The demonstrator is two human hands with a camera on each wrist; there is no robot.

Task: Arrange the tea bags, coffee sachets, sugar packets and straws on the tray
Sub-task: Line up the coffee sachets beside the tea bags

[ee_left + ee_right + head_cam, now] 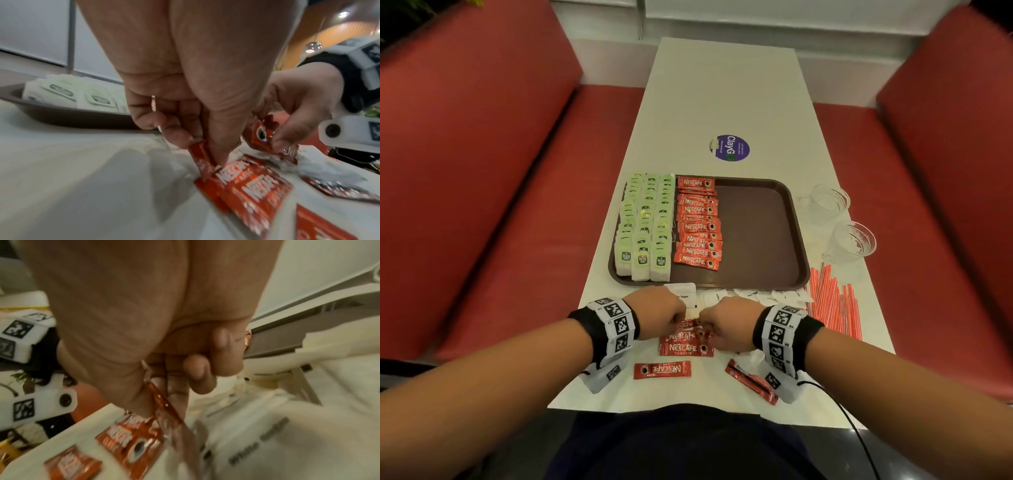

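Observation:
A brown tray [756, 233] holds three columns of green tea bags [645, 226] and one column of red coffee sachets [698, 222]. In front of it lies a small pile of red coffee sachets [686, 346]. My left hand [659, 313] pinches one sachet [200, 155] from the pile by its end. My right hand [729, 322] pinches another sachet [262, 138] lifted off the pile. White sugar packets [750, 296] lie along the tray's near edge. Red-striped straws [832, 301] lie to the right.
Two clear glass cups [835, 219] stand right of the tray. Two loose coffee sachets [662, 370] lie near the table's front edge. Red bench seats flank the white table [722, 102], which carries a purple round sticker [730, 148].

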